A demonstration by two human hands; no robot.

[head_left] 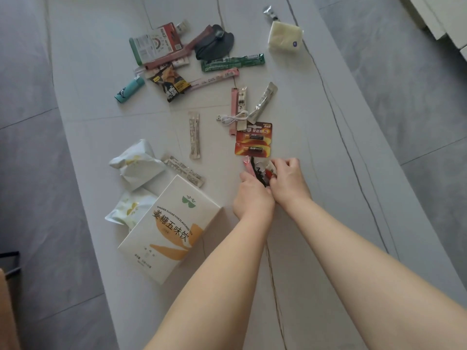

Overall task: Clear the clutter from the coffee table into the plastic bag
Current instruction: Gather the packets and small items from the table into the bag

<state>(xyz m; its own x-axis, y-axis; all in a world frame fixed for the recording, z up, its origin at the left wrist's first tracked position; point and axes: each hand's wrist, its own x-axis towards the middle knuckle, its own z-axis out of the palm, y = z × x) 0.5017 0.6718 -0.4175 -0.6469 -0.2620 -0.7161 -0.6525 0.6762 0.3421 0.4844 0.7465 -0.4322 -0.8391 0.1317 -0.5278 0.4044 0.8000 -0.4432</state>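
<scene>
The pale marble coffee table (316,223) is strewn with clutter. My left hand (251,198) and my right hand (289,180) meet just below an orange battery pack (254,140). The left hand is closed around a pink stick (246,164) and a black coiled item (259,173). The fingers of the right hand pinch a small pale packet (271,169) beside them. A white and orange tea box (169,228) lies left of my arms. I cannot pick out a plastic bag for certain; a dark crumpled item (214,44) lies at the far end.
Two white snack pouches (136,165) lie by the box. Sachet sticks (194,135), a white USB cable (233,118), a teal lighter (129,90), a green wrapper (232,62), a snack pack (170,83) and a tissue pack (284,37) are spread farther out. Grey floor borders both long table edges.
</scene>
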